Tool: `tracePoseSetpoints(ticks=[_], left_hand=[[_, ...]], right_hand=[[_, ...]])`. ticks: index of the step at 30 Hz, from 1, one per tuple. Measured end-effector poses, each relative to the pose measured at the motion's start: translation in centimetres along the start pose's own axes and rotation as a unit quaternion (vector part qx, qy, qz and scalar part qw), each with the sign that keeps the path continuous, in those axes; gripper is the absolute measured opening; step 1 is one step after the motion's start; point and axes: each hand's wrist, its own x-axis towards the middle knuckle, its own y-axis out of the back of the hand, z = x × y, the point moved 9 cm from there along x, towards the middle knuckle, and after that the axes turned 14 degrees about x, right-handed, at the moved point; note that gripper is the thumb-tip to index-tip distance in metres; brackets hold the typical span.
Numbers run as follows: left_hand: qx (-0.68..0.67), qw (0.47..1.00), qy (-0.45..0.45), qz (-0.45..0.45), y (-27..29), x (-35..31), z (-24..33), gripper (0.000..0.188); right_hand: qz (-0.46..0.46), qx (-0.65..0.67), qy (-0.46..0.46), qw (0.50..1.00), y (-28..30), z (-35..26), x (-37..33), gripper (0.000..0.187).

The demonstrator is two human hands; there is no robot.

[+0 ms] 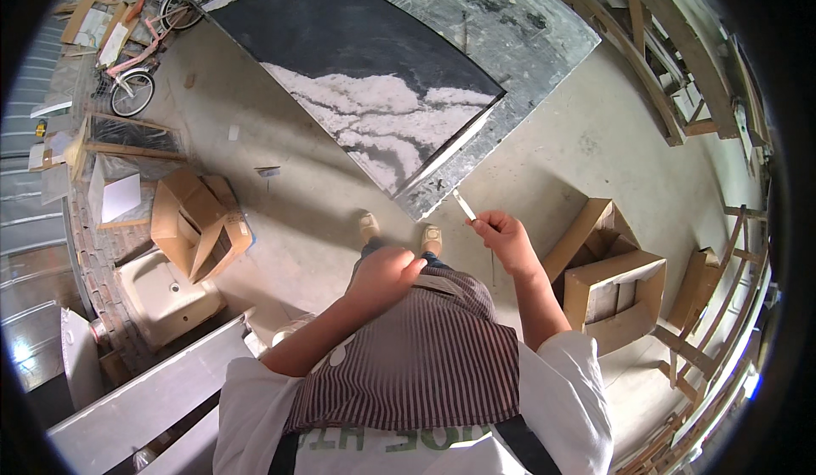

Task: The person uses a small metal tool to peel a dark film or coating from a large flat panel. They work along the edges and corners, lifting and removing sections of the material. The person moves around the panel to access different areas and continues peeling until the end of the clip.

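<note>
A striped apron (pixel 408 364) spreads nearest, behind the grip. The right hand (pixel 501 238) pinches a slim white strip (pixel 463 205), its long axis pointing forward-left at the tabletop's (pixel 531 45) edge. The left hand (pixel 387 278), farther from the strip, is curled; its contents cannot be told. Forward-left of the grip lies a black-and-white panel (pixel 357 45); rightward, cartons (pixel 637 264) stand on bare-looking floor (pixel 544 169).

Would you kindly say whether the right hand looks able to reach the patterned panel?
Probably yes: the right hand, holding a thin white stick, is near the edge of the grey tabletop, and nothing visible blocks the patterned panel.
</note>
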Motion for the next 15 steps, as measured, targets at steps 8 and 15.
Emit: tracePoseSetpoints(ticks=[8, 15], left_hand=[[-0.044, 0.957, -0.073, 0.276, 7.9, -2.1, 3.1, 0.009], [-0.093, 0.961, 0.005, 0.259, 9.4, -3.5, 0.7, 0.014]], right_hand=[[-0.115, -0.184, 0.081, 0.973, -6.3, -6.8, -4.5, 0.011], [-0.148, -0.304, 0.200, 0.920, -10.9, -10.9, -5.1, 0.007]])
